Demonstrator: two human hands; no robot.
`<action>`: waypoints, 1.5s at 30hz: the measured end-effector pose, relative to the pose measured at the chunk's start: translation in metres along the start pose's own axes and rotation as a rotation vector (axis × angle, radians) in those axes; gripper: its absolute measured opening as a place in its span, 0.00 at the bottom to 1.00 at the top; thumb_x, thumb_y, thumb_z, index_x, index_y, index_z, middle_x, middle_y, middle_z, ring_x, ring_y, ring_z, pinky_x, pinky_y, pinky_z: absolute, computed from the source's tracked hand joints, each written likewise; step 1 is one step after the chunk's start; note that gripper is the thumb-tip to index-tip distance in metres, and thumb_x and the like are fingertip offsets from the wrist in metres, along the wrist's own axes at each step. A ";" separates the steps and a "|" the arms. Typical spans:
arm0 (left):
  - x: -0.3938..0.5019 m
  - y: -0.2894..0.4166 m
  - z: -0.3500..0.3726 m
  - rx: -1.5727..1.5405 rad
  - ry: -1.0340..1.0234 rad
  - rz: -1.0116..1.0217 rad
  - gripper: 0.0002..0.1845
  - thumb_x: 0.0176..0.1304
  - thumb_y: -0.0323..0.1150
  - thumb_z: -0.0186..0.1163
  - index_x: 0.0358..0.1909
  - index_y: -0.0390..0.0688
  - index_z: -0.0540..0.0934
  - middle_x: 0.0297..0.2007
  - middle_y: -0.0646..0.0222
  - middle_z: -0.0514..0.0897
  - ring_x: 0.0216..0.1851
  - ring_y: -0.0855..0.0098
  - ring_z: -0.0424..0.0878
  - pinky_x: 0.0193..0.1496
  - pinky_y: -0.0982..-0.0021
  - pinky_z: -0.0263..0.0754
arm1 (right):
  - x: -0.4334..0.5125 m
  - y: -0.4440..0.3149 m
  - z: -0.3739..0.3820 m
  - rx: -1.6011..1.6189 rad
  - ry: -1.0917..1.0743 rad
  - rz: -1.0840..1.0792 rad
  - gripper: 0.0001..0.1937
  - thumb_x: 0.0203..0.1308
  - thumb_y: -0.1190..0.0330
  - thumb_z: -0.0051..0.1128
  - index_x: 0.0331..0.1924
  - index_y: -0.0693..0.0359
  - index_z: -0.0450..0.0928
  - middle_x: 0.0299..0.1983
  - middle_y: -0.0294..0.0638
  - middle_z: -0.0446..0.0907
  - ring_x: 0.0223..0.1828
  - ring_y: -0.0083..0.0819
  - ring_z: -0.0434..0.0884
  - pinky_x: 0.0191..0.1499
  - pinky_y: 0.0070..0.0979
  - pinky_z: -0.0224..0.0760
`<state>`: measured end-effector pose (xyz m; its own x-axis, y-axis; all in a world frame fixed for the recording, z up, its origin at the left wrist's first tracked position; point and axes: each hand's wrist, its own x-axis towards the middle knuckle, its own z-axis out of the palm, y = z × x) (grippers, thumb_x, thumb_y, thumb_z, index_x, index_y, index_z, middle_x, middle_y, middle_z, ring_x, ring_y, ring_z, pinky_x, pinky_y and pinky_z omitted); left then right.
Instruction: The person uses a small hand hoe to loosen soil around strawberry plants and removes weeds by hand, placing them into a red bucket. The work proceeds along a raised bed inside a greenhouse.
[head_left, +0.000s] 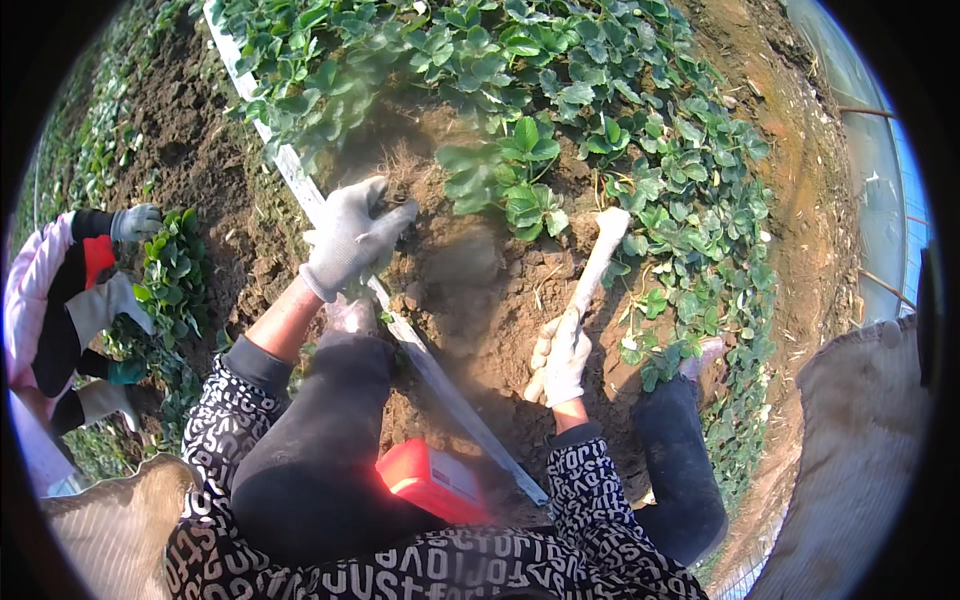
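My left hand (352, 232), in a pale knit work glove, is over the soil beside a long whitish strip (442, 375). Its fingers curl around the fine brown roots of a plant (405, 169) whose leaves are blurred. In my right hand (559, 360), also gloved, is the pale handle (596, 262) of a tool; its far end meets the soil by the strawberry plants (652, 150), and any head on it cannot be made out. A leafy young plant (529, 214) lies or stands on the bare soil (517, 300) between my hands.
A red plastic container (431, 480) sits between my legs. To the left, a co-worker's gloved hand (136, 223) is beside a heap of green plants (176, 262). Dense leafy rows spread ahead and along the right. Plastic sheeting (870, 187) borders the far right.
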<state>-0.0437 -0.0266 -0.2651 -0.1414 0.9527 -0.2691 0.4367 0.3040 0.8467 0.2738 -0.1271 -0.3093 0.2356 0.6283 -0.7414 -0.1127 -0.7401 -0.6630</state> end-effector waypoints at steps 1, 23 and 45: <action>0.010 0.014 0.000 0.498 -0.068 0.283 0.16 0.58 0.42 0.69 0.26 0.42 0.76 0.19 0.68 0.78 0.21 0.66 0.78 0.30 0.60 0.72 | 0.008 0.002 -0.016 0.050 0.042 -0.044 0.25 0.75 0.46 0.48 0.28 0.58 0.70 0.16 0.31 0.69 0.12 0.21 0.68 0.14 0.21 0.63; 0.123 0.033 0.248 1.584 -0.775 0.462 0.25 0.65 0.41 0.62 0.56 0.31 0.83 0.57 0.39 0.80 0.56 0.41 0.79 0.57 0.39 0.74 | 0.061 0.088 -0.059 -0.476 0.451 -0.364 0.22 0.64 0.54 0.63 0.33 0.71 0.82 0.24 0.52 0.82 0.26 0.44 0.82 0.36 0.37 0.74; 0.058 0.069 0.083 1.063 -0.558 0.407 0.10 0.54 0.44 0.66 0.31 0.50 0.87 0.30 0.67 0.86 0.36 0.57 0.86 0.41 0.52 0.74 | 0.067 0.097 -0.053 -0.560 0.445 -0.348 0.19 0.64 0.57 0.65 0.30 0.68 0.80 0.20 0.51 0.79 0.22 0.40 0.78 0.31 0.39 0.72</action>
<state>0.0516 0.0500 -0.2602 0.4495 0.7700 -0.4529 0.8927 -0.4049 0.1977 0.3296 -0.1690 -0.4179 0.5446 0.7786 -0.3118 0.5129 -0.6033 -0.6107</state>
